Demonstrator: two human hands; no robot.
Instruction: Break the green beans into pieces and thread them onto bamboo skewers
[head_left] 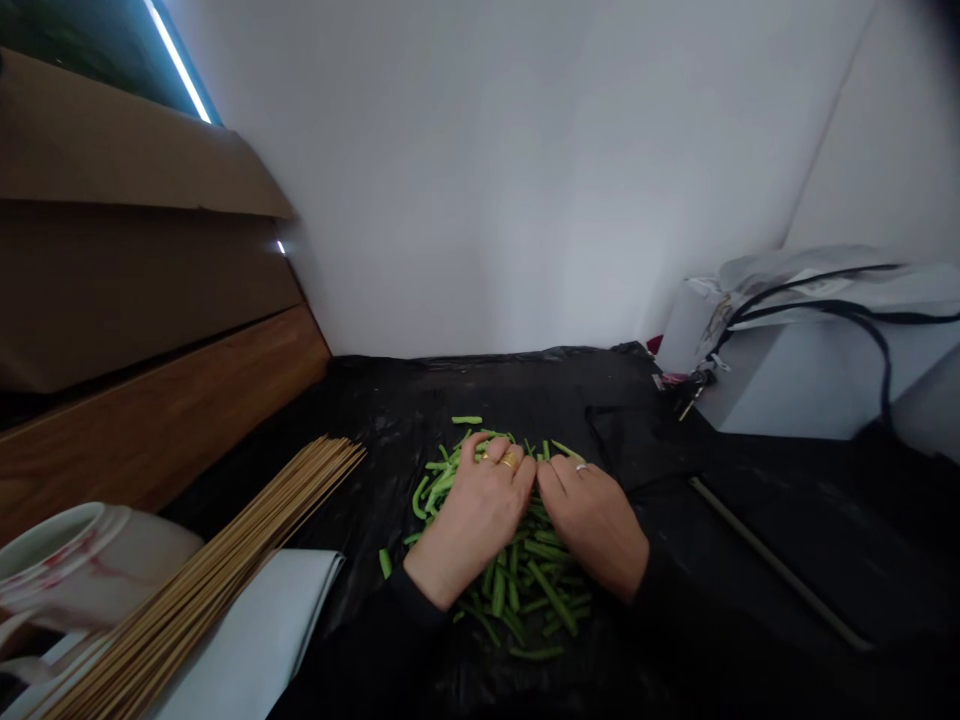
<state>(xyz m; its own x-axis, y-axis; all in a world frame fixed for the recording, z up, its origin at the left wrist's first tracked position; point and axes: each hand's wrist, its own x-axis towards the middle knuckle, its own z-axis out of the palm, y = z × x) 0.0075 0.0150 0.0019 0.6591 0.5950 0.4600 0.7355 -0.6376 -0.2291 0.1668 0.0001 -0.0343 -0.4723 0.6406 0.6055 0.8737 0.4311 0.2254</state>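
Note:
A loose heap of cut green beans (555, 595) lies on the black plastic sheet (390, 400). My left hand (484, 510), with gold rings, is curled down into the upper part of the heap, closed on green beans. Close against it, my right hand (592, 520), wearing a silver ring, is also closed, its fingers bent down among the beans. The two hands meet at thumbs and forefingers; the fingertips and exactly what lies between them are hidden. One bean piece (466, 420) rests apart beyond the heap, another (385, 563) to its left.
A bundle of thin wooden sticks (247, 540) lies across a white folded sheet (262, 630) at left, beside a white mug (112, 560) with red stains. Cardboard boxes (135, 290) stand behind. At right are a white box (795, 370) with black cables and a thin rod (780, 562).

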